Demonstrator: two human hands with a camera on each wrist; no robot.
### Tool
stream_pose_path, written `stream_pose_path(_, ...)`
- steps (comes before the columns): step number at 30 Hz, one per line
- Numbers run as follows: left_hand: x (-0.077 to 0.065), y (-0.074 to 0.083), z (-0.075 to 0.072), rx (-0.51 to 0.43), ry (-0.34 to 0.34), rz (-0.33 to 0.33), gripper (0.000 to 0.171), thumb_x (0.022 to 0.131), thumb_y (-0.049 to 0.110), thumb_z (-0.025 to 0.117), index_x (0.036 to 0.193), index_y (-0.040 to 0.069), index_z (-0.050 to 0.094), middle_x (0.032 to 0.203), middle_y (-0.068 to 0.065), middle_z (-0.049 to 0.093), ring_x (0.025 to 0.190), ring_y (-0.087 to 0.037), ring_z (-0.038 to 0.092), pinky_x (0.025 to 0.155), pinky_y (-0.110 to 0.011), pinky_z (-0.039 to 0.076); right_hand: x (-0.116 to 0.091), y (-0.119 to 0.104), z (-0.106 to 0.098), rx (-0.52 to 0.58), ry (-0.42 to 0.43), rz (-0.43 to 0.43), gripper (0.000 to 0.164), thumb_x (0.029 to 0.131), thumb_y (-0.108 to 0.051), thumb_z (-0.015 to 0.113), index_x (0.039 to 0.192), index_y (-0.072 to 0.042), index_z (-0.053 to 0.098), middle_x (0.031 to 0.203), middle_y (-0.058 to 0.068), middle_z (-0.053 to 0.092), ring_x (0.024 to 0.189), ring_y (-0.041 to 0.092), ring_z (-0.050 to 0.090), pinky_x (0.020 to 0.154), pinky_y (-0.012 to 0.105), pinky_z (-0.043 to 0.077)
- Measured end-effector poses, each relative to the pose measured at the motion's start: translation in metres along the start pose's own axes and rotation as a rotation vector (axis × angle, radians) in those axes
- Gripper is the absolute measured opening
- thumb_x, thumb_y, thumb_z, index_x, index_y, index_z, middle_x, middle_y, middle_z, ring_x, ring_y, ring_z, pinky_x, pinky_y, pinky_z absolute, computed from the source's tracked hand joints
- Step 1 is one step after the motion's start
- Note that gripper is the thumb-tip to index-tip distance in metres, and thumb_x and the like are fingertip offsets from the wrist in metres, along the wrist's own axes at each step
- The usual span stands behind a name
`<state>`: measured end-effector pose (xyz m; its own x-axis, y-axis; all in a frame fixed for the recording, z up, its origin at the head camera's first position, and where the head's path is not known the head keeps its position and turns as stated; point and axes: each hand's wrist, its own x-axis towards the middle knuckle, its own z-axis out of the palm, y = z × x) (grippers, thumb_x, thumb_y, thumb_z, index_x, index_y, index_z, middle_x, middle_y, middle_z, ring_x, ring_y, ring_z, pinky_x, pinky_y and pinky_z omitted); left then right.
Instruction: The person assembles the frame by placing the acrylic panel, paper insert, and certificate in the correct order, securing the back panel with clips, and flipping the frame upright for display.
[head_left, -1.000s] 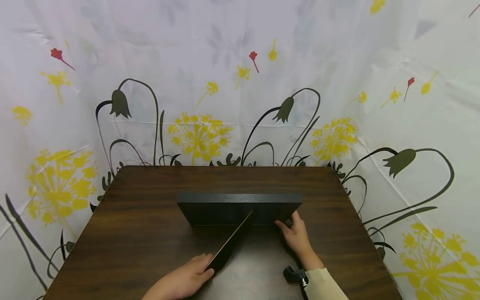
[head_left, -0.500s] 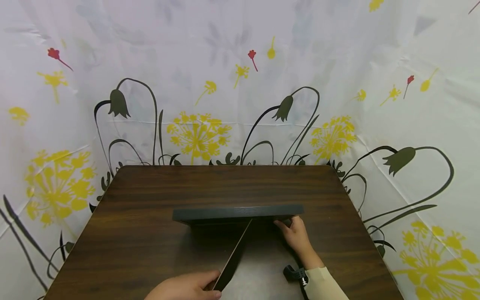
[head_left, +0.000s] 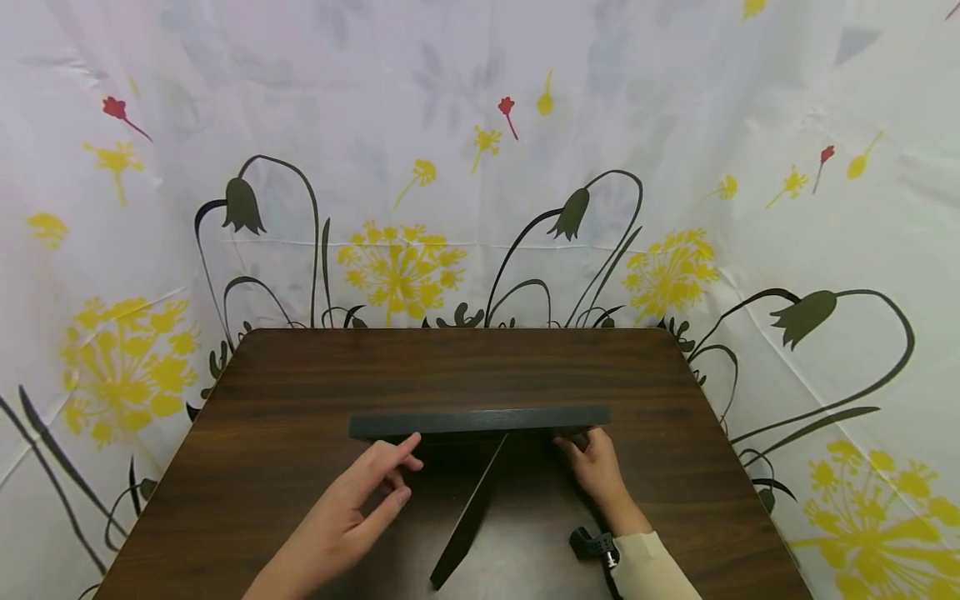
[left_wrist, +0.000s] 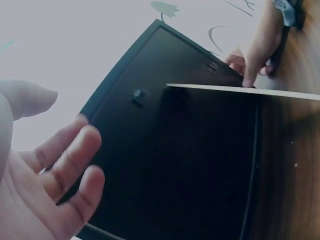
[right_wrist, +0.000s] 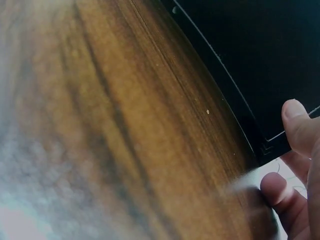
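Observation:
A black picture frame [head_left: 480, 422] stands on the table with its back towards me, tilted away from upright. Its easel leg [head_left: 467, 521] juts out behind it; the leg's pale edge [left_wrist: 240, 90] shows in the left wrist view. My right hand [head_left: 600, 477] grips the frame's right side low down, thumb [right_wrist: 296, 120] on the back and other fingers beyond the edge. My left hand [head_left: 348, 508] is off the leg, fingers loosely bent, near the frame's left side. Whether its fingertips touch the frame I cannot tell. The picture side is hidden.
The dark wood-grain table [head_left: 292, 392] reaches back to a flower-printed white curtain [head_left: 420, 100]. A black strapped device [head_left: 592, 546] sits at my right wrist, with a cable. A small metal hanger [left_wrist: 138, 96] is on the frame's back.
The frame's top has tipped towards me and the easel leg has come down lower. My left hand has let go of the leg and moved up to the frame's left side. The right hand keeps its grip.

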<state>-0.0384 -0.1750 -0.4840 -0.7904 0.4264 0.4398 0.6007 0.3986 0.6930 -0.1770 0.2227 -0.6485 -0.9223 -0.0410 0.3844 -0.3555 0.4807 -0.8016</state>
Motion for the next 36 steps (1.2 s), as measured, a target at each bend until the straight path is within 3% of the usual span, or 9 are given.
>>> stream_pose_path(4,0.001,-0.005,0.005,0.071,0.049,-0.056,0.082,0.104,0.001,0.071,0.174,0.017,0.03,0.136,0.004,0.062,0.094,0.0,0.063,0.084,-0.024,0.057,-0.002,-0.001,0.0,-0.016,0.016,-0.041,0.031,0.091,-0.008,0.088,0.115,-0.019,0.073,0.112,0.001,0.081,0.113,0.018,0.074,0.096,0.036,0.06)
stream_pose_path(9,0.001,-0.01,0.011,0.188,0.112,-0.114,0.088,0.101,0.004,0.076,0.174,0.021,0.03,0.137,0.006,0.06,0.096,0.001,0.06,0.081,-0.026,0.055,-0.008,-0.001,0.001,-0.046,0.038,-0.119,0.027,0.088,-0.004,0.089,0.108,-0.016,0.075,0.103,0.002,0.082,0.1,0.014,0.076,0.084,0.031,0.062)
stream_pose_path(15,0.002,-0.016,0.013,0.398,0.227,-0.091,0.089,0.094,0.006,0.082,0.171,0.021,0.039,0.123,-0.001,0.051,0.102,-0.004,0.044,0.082,-0.022,0.034,-0.015,-0.006,0.0,-0.05,0.022,-0.123,0.029,0.089,-0.005,0.089,0.108,-0.019,0.072,0.101,-0.001,0.08,0.096,0.011,0.074,0.083,0.032,0.061)
stream_pose_path(19,0.002,-0.018,0.015,0.473,0.29,-0.047,0.09,0.09,0.006,0.084,0.169,0.015,0.042,0.129,-0.015,0.047,0.111,-0.016,0.041,0.088,-0.024,0.032,-0.02,-0.009,-0.001,-0.076,0.029,-0.143,0.034,0.088,-0.005,0.091,0.11,-0.02,0.068,0.101,-0.003,0.074,0.098,0.012,0.071,0.085,0.036,0.059)
stream_pose_path(22,0.001,-0.02,0.019,0.486,0.337,-0.032,0.089,0.087,0.006,0.084,0.167,0.014,0.046,0.136,-0.023,0.045,0.119,-0.026,0.043,0.09,-0.025,0.034,-0.025,-0.012,0.0,-0.099,0.045,-0.17,0.036,0.087,-0.004,0.092,0.111,-0.018,0.069,0.104,-0.005,0.072,0.1,0.01,0.071,0.087,0.034,0.058)
stream_pose_path(26,-0.001,-0.02,0.024,0.453,0.364,-0.027,0.081,0.087,0.007,0.083,0.162,0.015,0.053,0.144,-0.03,0.041,0.111,-0.021,0.046,0.085,-0.024,0.038,-0.035,-0.016,0.001,-0.087,0.049,-0.203,0.035,0.088,-0.003,0.091,0.108,-0.019,0.067,0.104,-0.006,0.069,0.094,0.006,0.067,0.083,0.025,0.055)
stream_pose_path(29,0.0,-0.02,0.028,0.428,0.345,-0.023,0.079,0.088,0.006,0.082,0.161,0.014,0.054,0.148,-0.031,0.039,0.101,-0.012,0.043,0.081,-0.021,0.038,-0.041,-0.02,0.002,-0.066,0.035,-0.226,0.033,0.089,-0.002,0.09,0.102,-0.021,0.066,0.102,-0.007,0.066,0.089,0.006,0.063,0.079,0.023,0.052)
stream_pose_path(36,0.005,-0.015,0.037,0.41,0.288,-0.009,0.084,0.089,0.006,0.084,0.164,0.014,0.049,0.151,-0.024,0.043,0.118,-0.02,0.047,0.089,-0.028,0.046,-0.054,-0.032,0.007,-0.109,0.013,-0.228,0.035,0.088,-0.003,0.09,0.101,-0.023,0.064,0.102,-0.011,0.063,0.089,0.003,0.062,0.078,0.023,0.053)
